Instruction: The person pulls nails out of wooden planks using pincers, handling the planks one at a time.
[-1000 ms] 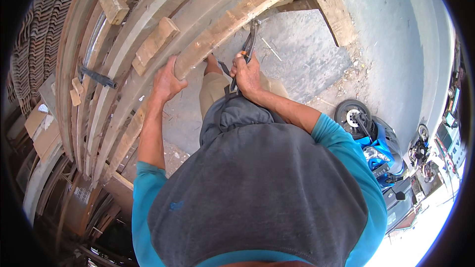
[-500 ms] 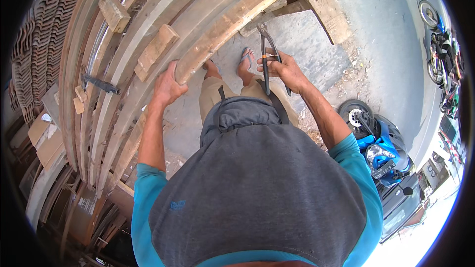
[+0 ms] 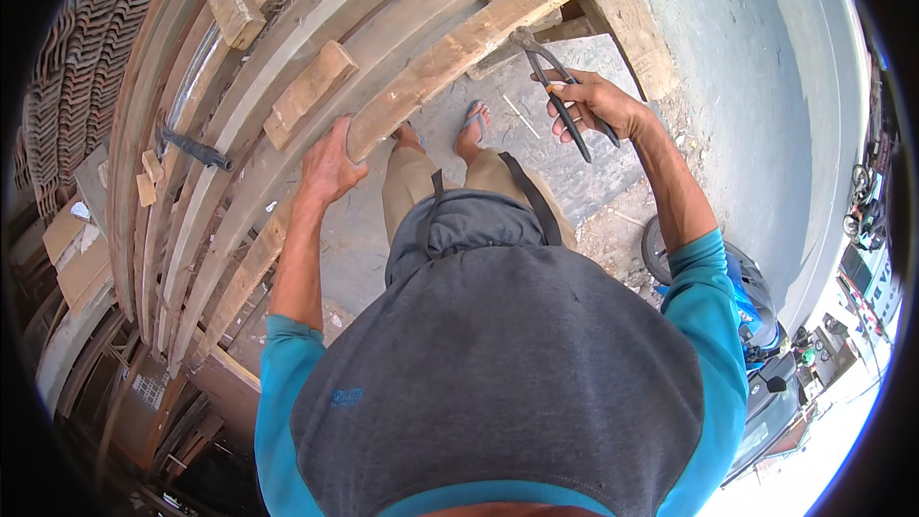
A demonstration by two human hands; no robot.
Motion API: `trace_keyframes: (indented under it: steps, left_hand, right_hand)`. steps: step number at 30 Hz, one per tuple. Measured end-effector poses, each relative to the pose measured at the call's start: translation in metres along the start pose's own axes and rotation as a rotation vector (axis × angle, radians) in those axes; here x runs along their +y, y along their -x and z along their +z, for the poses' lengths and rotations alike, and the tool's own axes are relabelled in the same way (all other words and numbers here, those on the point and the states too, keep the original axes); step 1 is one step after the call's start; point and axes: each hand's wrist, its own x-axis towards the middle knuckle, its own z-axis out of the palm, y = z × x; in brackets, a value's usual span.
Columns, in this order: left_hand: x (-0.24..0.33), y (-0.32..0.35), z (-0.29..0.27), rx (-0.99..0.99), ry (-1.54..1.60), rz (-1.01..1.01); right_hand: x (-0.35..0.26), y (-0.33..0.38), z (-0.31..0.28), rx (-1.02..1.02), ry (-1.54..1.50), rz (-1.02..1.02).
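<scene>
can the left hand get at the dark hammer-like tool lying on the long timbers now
Likely yes, if the left hand lets go of the long brown wooden beam: only neighbouring timbers seem to lie between, and nothing covers the dark hammer-like tool.

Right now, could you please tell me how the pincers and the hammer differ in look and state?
The pincers are held in the right hand, while the hammer lies on the beams, with no hand on it. The pincers have two handles, spread apart; the hammer has just one. Both tools have dark handles.
</scene>
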Motion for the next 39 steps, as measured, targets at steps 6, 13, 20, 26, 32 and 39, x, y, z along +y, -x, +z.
trace_keyframes:
  steps: [6, 13, 20, 26, 32, 39]
  left_hand:
    - [0.002, -0.002, -0.002, 0.008, 0.011, -0.016]
    - [0.003, -0.003, -0.003, -0.006, 0.031, -0.052]
    - [0.005, -0.006, 0.004, 0.004, -0.04, -0.069]
    - [-0.006, -0.002, 0.014, 0.035, -0.041, -0.04]
    - [-0.002, 0.002, 0.015, 0.084, -0.052, 0.01]
    - [0.004, 0.003, 0.01, 0.092, -0.041, -0.015]
  right_hand:
    - [0.041, -0.021, 0.048, 0.109, -0.271, -0.001]
    - [0.058, -0.048, 0.109, 0.298, -0.522, -0.126]
    - [0.076, -0.084, 0.19, 0.278, -0.716, -0.217]
    - [0.069, -0.031, 0.108, 0.253, -0.383, -0.145]
    - [0.017, 0.0, 0.038, 0.105, -0.118, -0.096]
    - [-0.006, 0.003, -0.002, -0.033, -0.035, -0.033]
